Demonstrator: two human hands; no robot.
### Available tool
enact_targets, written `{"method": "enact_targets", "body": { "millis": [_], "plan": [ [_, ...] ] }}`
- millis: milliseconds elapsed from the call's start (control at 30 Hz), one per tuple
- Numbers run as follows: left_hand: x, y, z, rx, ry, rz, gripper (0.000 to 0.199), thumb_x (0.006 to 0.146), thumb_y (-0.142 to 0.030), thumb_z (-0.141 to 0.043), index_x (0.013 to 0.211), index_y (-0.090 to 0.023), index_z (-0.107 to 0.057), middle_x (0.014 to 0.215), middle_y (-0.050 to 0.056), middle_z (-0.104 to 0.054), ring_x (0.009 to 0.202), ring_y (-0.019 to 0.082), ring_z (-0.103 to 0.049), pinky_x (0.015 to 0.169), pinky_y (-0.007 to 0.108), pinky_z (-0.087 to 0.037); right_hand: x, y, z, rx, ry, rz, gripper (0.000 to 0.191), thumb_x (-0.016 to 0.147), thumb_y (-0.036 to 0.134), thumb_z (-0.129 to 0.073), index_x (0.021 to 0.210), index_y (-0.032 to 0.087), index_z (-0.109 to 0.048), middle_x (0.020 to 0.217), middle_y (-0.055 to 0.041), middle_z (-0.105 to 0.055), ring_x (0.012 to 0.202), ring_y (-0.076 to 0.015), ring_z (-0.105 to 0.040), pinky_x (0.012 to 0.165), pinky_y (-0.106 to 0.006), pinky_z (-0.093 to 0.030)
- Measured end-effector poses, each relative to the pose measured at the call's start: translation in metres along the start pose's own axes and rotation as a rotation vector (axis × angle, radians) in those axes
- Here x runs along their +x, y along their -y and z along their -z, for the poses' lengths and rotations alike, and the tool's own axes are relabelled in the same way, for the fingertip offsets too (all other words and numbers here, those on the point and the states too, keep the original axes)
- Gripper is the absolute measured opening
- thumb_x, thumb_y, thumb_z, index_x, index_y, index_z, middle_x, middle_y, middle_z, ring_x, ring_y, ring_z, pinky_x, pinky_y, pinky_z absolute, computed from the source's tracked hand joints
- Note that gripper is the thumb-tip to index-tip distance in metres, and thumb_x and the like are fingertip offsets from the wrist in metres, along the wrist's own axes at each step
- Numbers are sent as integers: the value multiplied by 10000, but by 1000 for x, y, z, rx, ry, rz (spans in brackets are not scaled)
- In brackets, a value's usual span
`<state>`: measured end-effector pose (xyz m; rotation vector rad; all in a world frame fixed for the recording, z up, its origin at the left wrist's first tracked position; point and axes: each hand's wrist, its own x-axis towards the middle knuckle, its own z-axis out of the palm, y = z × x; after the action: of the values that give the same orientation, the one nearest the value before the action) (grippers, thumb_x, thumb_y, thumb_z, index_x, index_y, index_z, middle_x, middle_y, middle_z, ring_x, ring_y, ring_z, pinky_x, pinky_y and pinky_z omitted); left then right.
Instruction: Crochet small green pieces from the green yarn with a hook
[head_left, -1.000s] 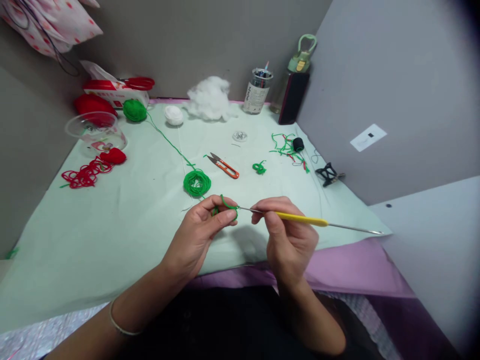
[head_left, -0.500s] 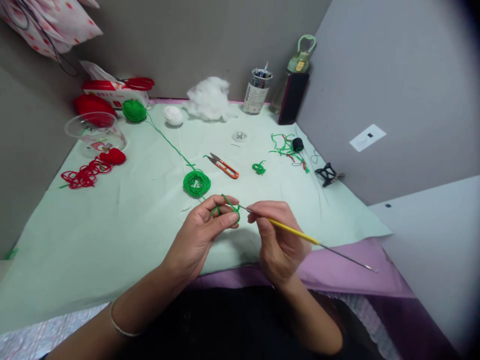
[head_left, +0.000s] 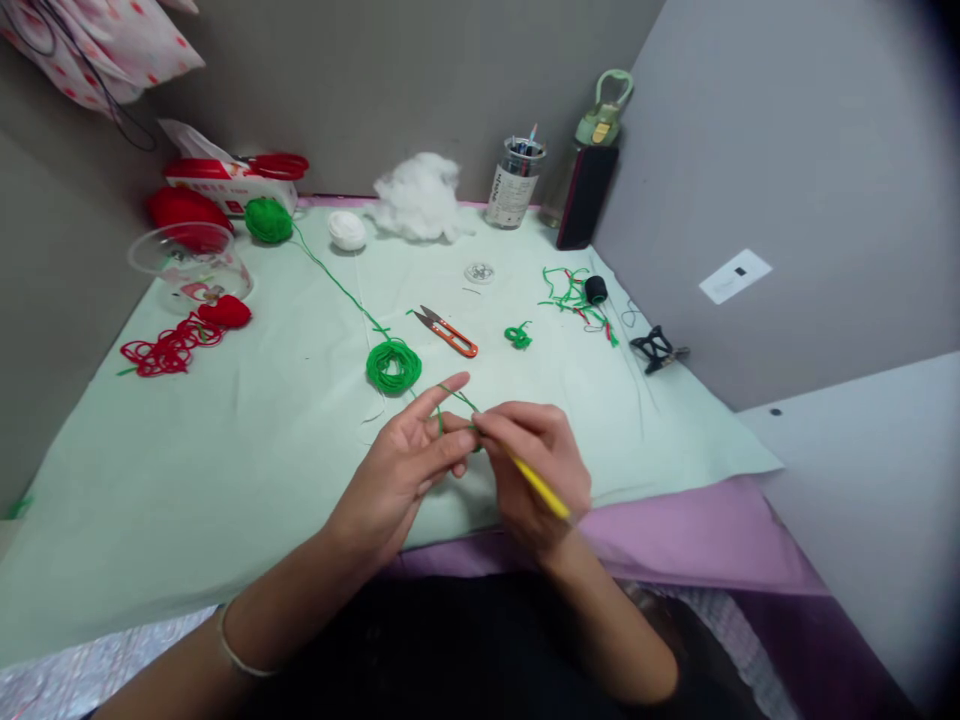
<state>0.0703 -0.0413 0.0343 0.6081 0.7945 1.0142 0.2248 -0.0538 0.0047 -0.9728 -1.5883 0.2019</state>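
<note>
My left hand (head_left: 409, 455) pinches a small piece of green yarn work (head_left: 477, 444), mostly hidden by fingers. Its index finger is stretched out, with green yarn (head_left: 440, 408) looped over it. Touching the same piece from the right, my right hand (head_left: 536, 470) grips a crochet hook (head_left: 541, 487) by its yellow handle; the hook's tip is hidden and its rear end blurred. A coil of green yarn (head_left: 394, 367) lies just beyond my left hand, joined by a strand to a green ball (head_left: 268, 220).
Orange-handled snips (head_left: 448, 333) and a small green piece (head_left: 518, 335) lie beyond my hands. Red yarn (head_left: 169, 350) and a clear tub (head_left: 191, 265) are left. White stuffing (head_left: 424, 197), a pen jar (head_left: 514, 185) and a phone (head_left: 587, 197) stand at the back; yarn scraps (head_left: 577, 300) lie right.
My right hand has moved left against my left hand, and the hook has swung to a steeper angle. My left index finger has straightened and lifted the yarn.
</note>
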Motion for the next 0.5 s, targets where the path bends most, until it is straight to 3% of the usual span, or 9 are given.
{"method": "enact_targets", "body": {
  "millis": [67,133,200,300,367,500],
  "plan": [
    [1,-4,2,-69,37,85,416,855,-245,-859,1259,-196,-775,658,-104,-497,450,2,-230,651,203,-477,5,-3,2,191,-64,-162,215,992,170,-654,1090,290,-803,935,-39,-742,791,-174,-715,704,-341,-615],
    [2,-7,3,-77,38,75,344,865,-246,-848,1204,-196,-807,697,-93,-523,445,-11,-188,644,201,-477,10,-5,2,415,-113,-342,141,1002,240,-656,1000,254,-796,865,-22,-718,673,-142,-675,633,-313,-586],
    [2,-6,2,-25,10,10,364,841,-231,-864,1201,-222,-813,768,-61,-596,481,4,-330,638,201,-468,13,-7,1,564,-90,-453,132,988,312,-685,959,232,-785,850,-18,-714,619,-127,-648,594,-296,-567],
    [2,-1,1,61,-17,-73,403,789,-219,-900,1184,-235,-817,815,-23,-660,709,97,-600,727,228,-495,12,-9,-2,598,18,-510,152,979,360,-705,988,231,-786,916,-31,-750,682,-135,-662,646,-297,-580],
    [1,2,0,86,-11,-91,391,782,-225,-905,1164,-228,-819,838,-7,-684,835,147,-664,824,265,-515,9,-10,-3,584,39,-518,153,989,360,-697,1012,240,-789,948,-33,-769,722,-139,-669,681,-298,-585],
    [2,5,1,104,-23,-135,438,769,-187,-905,1189,-258,-803,900,-11,-698,901,153,-670,891,278,-519,7,-10,-1,612,18,-519,121,985,325,-709,1018,253,-800,932,-22,-776,731,-132,-678,693,-285,-580]
  ]
}}
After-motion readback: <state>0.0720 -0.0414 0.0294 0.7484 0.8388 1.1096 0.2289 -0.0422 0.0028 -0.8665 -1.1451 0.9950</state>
